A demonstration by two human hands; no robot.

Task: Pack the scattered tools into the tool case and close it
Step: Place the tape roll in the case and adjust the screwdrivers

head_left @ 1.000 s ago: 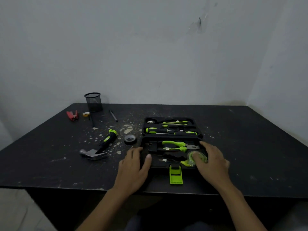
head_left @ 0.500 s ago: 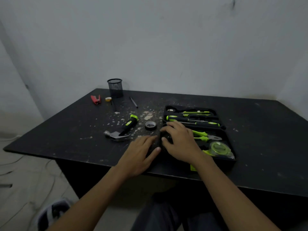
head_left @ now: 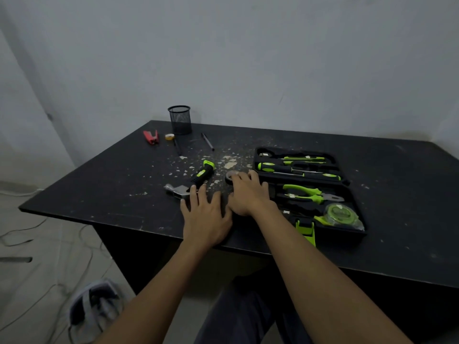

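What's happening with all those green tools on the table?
A person is packing tools into an open tool case on a black table. Screwdrivers, pliers and a tape measure already sit inside it. The right hand touches a roll of black tape lying just left of the case. The left hand lies flat on the table by the head of the hammer, which is outside the case. The case is not closed yet.

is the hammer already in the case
No, the hammer lies on the table, left of the open tool case.
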